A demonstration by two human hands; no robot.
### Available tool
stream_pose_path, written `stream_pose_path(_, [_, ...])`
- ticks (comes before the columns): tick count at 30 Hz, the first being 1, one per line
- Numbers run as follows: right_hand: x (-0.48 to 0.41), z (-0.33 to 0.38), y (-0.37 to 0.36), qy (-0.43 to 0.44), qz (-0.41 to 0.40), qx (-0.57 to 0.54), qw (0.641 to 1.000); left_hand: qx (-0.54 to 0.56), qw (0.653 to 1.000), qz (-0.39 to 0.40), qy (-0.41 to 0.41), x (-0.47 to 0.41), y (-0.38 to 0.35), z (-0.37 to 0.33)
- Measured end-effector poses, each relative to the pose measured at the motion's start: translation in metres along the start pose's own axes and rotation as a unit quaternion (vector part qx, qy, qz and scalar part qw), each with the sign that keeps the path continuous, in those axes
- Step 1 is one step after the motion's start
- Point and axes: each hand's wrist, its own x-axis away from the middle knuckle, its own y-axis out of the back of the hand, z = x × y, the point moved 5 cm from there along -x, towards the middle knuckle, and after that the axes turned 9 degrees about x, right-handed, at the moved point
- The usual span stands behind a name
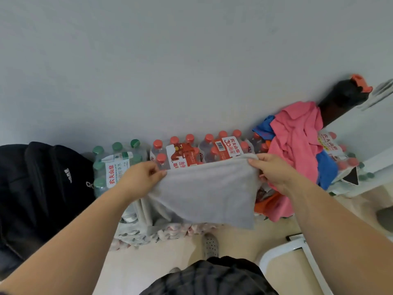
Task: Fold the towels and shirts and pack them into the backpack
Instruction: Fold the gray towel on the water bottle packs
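Between left hand (140,177) and right hand (272,171): grey towel (204,192), top corners pinched, hanging below. Off left of grip: black backpack (38,188), nearer left hand.

A plain grey wall (170,60) meets a cream floor (244,241), with shrink-wrapped bottle packs (187,154) between.

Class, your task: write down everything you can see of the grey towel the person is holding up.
The grey towel is plain, light grey, soft-looking cloth with no visible pattern. It hangs as a rough rectangle, top edge stretched between the left hand and right hand, each pinching an upper corner. Its lower edge slants. It hangs in front of the bottled water packs; whether it touches them is unclear.
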Motion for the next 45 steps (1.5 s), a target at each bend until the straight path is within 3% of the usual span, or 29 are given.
stream_pose_path(4, [-0.038,-0.008,0.010,-0.023,-0.039,0.049,0.998,0.058,0.997,0.042,0.018,-0.015,-0.013,0.000])
stream_pose_path(7, [-0.071,0.013,0.027,0.017,-0.081,0.097,0.992,0.050,0.998,0.025,-0.010,-0.045,0.001,-0.017])
stream_pose_path(12, [-0.129,0.063,0.051,0.098,-0.195,0.139,0.966,-0.066,0.994,-0.076,-0.049,-0.115,0.026,-0.053])
stream_pose_path(15, [-0.152,0.056,0.036,0.097,-0.227,0.184,0.951,-0.126,0.981,-0.144,-0.039,-0.143,0.018,-0.059])
stream_pose_path(18, [-0.138,0.037,0.006,0.074,-0.194,0.166,0.964,-0.162,0.970,-0.175,-0.045,-0.143,-0.010,-0.052])
stream_pose_path(20, [-0.120,0.024,-0.019,0.120,-0.135,0.209,0.961,-0.195,0.962,-0.187,-0.039,-0.129,-0.032,-0.046])
stream_pose_path(21, [-0.110,0.022,-0.033,0.163,-0.098,0.290,0.938,-0.199,0.961,-0.191,-0.034,-0.119,-0.042,-0.044])
stream_pose_path(24, [-0.097,0.011,-0.071,0.260,0.012,0.504,0.824,-0.190,0.958,-0.213,-0.019,-0.083,-0.069,-0.042])
stream_pose_path(29, [-0.114,0.009,-0.090,0.287,0.080,0.584,0.755,-0.152,0.943,-0.281,0.091,-0.043,-0.062,0.005])
stream_pose_path(32, [-0.121,0.005,-0.089,0.278,0.072,0.608,0.740,-0.147,0.935,-0.286,0.149,-0.025,-0.041,0.036])
stream_pose_path(40, [-0.116,0.012,-0.089,0.269,0.051,0.626,0.730,-0.112,0.945,-0.262,0.162,-0.006,-0.044,0.040])
stream_pose_path(45, [-0.098,0.025,-0.118,0.355,0.090,0.611,0.702,-0.033,0.942,-0.280,0.181,-0.017,-0.047,0.037])
